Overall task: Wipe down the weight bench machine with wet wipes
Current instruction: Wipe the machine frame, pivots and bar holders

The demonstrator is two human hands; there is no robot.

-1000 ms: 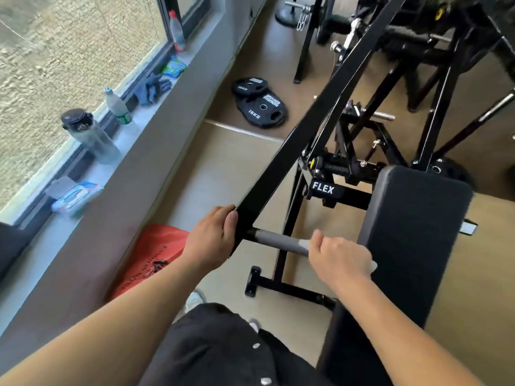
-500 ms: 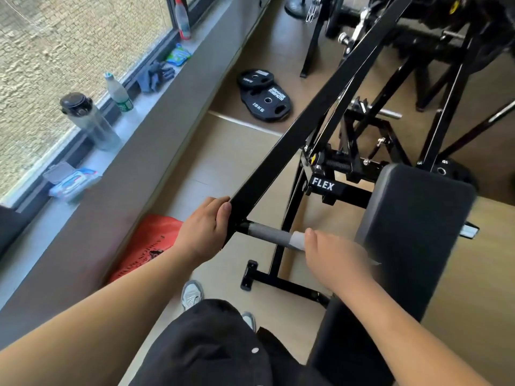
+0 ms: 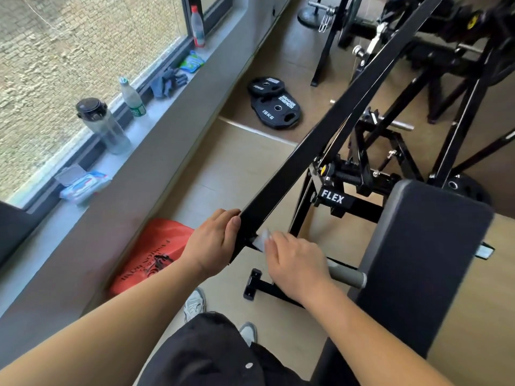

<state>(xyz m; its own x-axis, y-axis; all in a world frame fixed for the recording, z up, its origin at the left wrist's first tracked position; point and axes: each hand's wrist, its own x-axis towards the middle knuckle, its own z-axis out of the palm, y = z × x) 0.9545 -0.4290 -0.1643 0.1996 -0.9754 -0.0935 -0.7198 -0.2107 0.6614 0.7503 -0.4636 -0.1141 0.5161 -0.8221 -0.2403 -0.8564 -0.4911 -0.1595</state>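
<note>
Plastic, soft and blue-white, wraps the pack of wet wipes [image 3: 83, 186] on the grey windowsill [image 3: 167, 107] at far left. Below it on the floor lies an orange plastic bag [image 3: 150, 254].

Next comes our left hand [image 3: 214, 243], fingers curled tight round the lower end of the long black steel lever arm [image 3: 320, 135], which rises away up and to the right. Just right of that end, our right hand [image 3: 298, 266] pinches a crumpled white wet wipe [image 3: 263, 240] against the spot where the round grey handle grip [image 3: 347, 275] meets the arm.

The handle's long axis runs from that joint down to the right, under our right hand. Its free end shows beyond the wrist, just before the black padded bench back [image 3: 418, 260] at far right.

So the right hand is the nearer one for the handle. We judge the next stroke should run along that axis toward the free end, with the left hand steadying the arm. Both hands are closed narrow, neither slack.
</note>
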